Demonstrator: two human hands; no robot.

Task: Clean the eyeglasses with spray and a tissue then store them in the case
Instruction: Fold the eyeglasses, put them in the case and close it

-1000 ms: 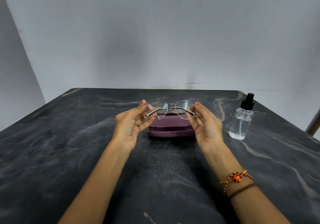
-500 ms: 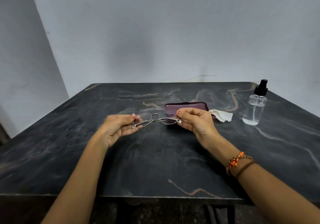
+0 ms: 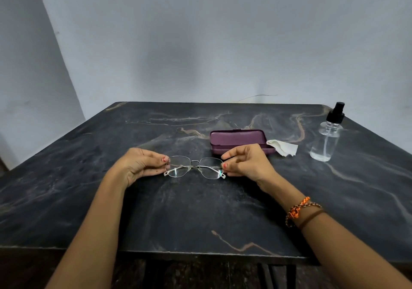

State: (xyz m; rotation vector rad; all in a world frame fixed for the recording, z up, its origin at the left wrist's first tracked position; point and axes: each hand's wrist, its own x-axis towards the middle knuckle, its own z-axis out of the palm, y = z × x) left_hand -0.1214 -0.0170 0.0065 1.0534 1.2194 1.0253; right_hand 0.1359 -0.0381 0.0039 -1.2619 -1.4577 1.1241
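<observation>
Dark marbled bench (image 3: 111,199) carrying all the task's things, seen from the head camera. A second ago the eyeglasses were held up, open, in front of the purple case; half a second ago they had come down toward the near side of the bench with the temples half folded. Now the eyeglasses (image 3: 194,167) sit low at the bench surface in the middle, temples folded across behind the lenses, their tips showing at the lower outer corners; whether the frame touches the stone or hangs just above it cannot be told. The left hand (image 3: 140,166) pinches the left end of the frame between thumb and fingertips, and the right hand (image 3: 245,166) pinches the right end in the same way, both clenched on the eyeglasses and neither released. The case (image 3: 239,140) lies shut just beyond the right hand, the crumpled white tissue (image 3: 283,147) just beside its right end, and the spray bottle (image 3: 325,139) stands upright farther right, apart from both. Reading of the change: the frame appears to have been folded and brought down to be parked, which would free a hand for the bottle. Neither spray nor tissue is in hand, so cleaning seems not yet begun, and storing comes last.
</observation>
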